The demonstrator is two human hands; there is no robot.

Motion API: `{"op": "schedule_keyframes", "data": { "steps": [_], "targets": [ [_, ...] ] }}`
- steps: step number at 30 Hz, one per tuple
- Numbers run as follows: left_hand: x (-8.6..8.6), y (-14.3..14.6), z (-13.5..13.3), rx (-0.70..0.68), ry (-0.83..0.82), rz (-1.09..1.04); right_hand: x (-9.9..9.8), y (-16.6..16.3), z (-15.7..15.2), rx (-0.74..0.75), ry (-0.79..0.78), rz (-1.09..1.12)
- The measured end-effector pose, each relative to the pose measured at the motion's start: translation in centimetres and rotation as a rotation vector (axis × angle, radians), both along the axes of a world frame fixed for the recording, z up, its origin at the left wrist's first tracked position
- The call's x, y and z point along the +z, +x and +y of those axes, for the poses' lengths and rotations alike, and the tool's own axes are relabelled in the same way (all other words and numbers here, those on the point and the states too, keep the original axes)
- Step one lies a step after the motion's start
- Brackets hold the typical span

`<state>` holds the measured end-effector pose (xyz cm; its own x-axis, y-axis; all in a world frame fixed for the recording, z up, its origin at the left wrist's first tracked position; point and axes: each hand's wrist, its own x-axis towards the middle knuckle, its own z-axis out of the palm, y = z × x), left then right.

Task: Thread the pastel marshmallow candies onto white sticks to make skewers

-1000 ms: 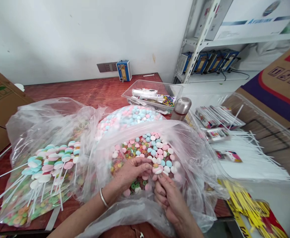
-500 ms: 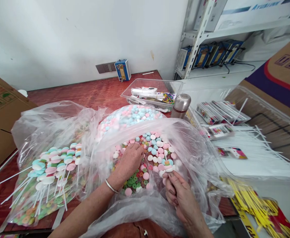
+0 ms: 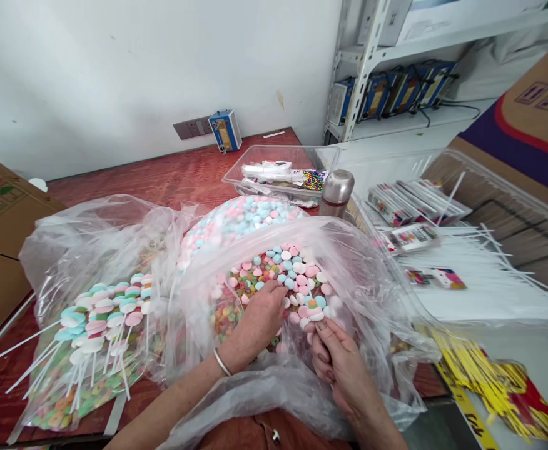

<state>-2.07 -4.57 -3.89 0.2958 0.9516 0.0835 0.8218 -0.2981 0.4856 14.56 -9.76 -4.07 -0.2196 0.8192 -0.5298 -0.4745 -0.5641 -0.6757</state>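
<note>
My right hand (image 3: 342,359) pinches a candy skewer (image 3: 312,309), with pink, white, orange and pale blue pieces threaded on its white stick. My left hand (image 3: 265,314), a white bangle on its wrist, is inside the open plastic bag (image 3: 349,256) over the loose candies (image 3: 297,269). Its fingers are curled at the pieces beside the skewer; their tips are partly hidden, so what they grip cannot be made out. In the bag, pink, white and blue discs mix with small green, red and orange rings.
Finished-looking candy skewers (image 3: 105,306) lie on another bag of rings at left. Behind are a bag of pastel discs (image 3: 250,215), a clear bin (image 3: 236,165) and a steel flask (image 3: 336,190). White sticks (image 3: 475,269) fill a tub at right, near yellow ties (image 3: 471,369) and a carton (image 3: 532,119).
My left hand has moved right across the candies, closer to the skewer in my right hand. The right hand keeps its pinch in nearly the same place. The view has shifted slightly.
</note>
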Motion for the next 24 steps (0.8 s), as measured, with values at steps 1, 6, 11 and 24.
{"op": "schedule_keyframes", "data": {
  "steps": [1, 6, 11, 24],
  "targets": [
    [0.1, 0.0, -0.1, -0.004, -0.019, -0.016, -0.1, 0.0, 0.0, 0.001, 0.003, -0.005],
    [0.3, 0.3, -0.2, 0.014, -0.050, -0.023, -0.4, 0.0, 0.0, 0.012, 0.012, 0.001],
    [0.2, 0.5, -0.2, 0.048, -0.037, 0.018, -0.8, 0.0, -0.1, 0.011, 0.019, 0.003],
    [0.2, 0.6, -1.3, 0.073, 0.097, -0.009, -0.6, -0.1, 0.1, 0.024, 0.013, 0.001]
  ]
}}
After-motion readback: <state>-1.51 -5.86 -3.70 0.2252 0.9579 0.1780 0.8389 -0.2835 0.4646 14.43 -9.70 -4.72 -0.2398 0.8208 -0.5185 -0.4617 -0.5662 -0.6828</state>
